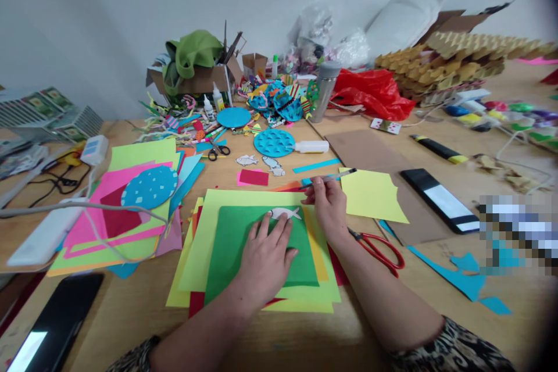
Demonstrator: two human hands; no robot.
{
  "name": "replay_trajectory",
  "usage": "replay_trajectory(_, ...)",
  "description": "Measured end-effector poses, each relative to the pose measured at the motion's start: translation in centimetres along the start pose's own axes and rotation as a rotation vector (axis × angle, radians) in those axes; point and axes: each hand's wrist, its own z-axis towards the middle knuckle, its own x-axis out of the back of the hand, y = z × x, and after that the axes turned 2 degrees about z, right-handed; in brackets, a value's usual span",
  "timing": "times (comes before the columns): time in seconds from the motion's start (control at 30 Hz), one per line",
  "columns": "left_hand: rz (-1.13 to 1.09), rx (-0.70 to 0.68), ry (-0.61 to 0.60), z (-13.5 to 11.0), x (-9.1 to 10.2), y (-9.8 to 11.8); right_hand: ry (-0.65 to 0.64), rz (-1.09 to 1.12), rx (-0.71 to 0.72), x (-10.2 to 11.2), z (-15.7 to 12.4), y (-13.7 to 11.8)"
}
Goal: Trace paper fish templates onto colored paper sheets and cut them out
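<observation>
White fish cutout point(281, 212), dark-outlined, fork-tailed

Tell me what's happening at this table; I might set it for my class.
A person's left hand lies flat on a green sheet, touching a white fish. The right hand holds a pen, clear of that fish. More fish cutouts lie farther back, and red scissors lie by the right forearm.

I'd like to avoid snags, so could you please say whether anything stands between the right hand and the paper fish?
Nothing visible stands between the right hand and the paper fish; the left hand touches its lower edge.
</observation>
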Motion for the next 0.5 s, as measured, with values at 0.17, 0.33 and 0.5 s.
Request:
replay_trajectory(0.17,0.019,-0.006,0.021,-0.09,-0.29,-0.07,-0.028,-0.013,-0.001,-0.13,-0.13,-0.11)
replay_trajectory(0.33,0.026,-0.012,0.018,-0.12,-0.24,-0.06,-0.04,-0.027,-0.01,-0.1,-0.2,-0.1)
replay_trajectory(0.5,0.023,-0.009,0.016,-0.06,-0.1,0.0,-0.106,0.063,-0.06,-0.32,-0.35,-0.34)
